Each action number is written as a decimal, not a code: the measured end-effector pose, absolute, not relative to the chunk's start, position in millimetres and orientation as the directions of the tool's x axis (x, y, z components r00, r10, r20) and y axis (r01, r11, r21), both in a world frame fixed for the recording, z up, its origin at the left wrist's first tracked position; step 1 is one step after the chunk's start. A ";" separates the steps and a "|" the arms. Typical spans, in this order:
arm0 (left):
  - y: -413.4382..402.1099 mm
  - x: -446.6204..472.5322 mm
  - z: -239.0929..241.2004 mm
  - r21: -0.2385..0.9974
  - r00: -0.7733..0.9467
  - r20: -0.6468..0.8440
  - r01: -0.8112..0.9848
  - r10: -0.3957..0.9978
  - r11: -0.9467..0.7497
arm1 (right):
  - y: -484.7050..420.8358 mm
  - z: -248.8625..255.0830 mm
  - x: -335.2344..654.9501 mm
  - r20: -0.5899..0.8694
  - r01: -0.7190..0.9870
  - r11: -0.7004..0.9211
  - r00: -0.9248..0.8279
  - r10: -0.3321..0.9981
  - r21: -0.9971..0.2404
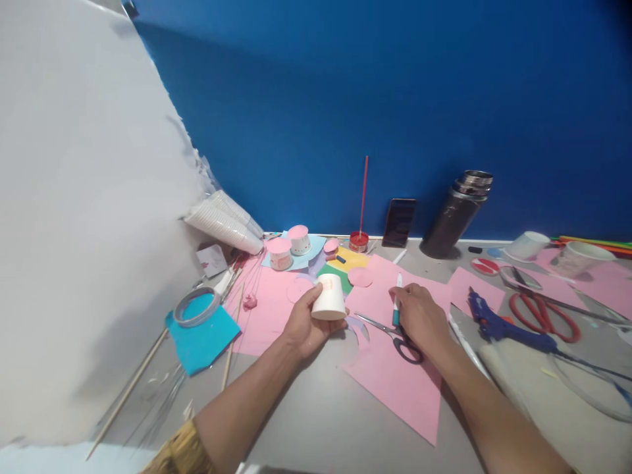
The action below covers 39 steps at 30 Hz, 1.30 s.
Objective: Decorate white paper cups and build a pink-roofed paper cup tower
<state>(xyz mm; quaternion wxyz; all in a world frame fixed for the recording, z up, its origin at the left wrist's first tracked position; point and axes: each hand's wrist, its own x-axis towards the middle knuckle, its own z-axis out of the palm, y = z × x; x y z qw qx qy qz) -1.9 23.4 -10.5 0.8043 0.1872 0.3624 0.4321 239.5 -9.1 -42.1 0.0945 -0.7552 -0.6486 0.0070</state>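
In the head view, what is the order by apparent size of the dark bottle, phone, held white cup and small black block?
1. Dark bottle
2. Phone and held white cup: too alike to rank
3. Small black block

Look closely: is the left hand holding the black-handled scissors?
No, the left hand holds a white cup, while the black-handled scissors lie on pink paper.

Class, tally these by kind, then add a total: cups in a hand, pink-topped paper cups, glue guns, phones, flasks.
White cup in the left hand: 1
Pink-topped paper cups: 2
Blue glue gun: 1
Phone: 1
Dark flask: 1
Total: 6
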 end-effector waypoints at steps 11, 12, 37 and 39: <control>17.6 -4.2 -16.8 0.942 0.280 -0.146 -0.254 0.949 0.219 | -5.4 -27.8 233.1 0.459 0.839 0.000 0.298 0.837 -0.544; 18.0 -4.9 -19.0 0.973 0.265 -0.099 -0.177 0.959 0.150 | -4.4 -26.5 233.3 0.464 0.827 0.007 0.308 0.831 -0.562; 14.1 -5.0 -15.6 0.894 0.034 0.309 0.330 0.950 -0.303 | -84.5 -15.6 282.6 0.119 0.858 -0.510 0.514 0.850 -0.060; 15.6 -6.2 -18.8 0.892 0.033 0.311 0.334 0.950 -0.304 | -83.4 -10.6 287.0 0.162 0.833 -0.550 0.552 0.818 -0.066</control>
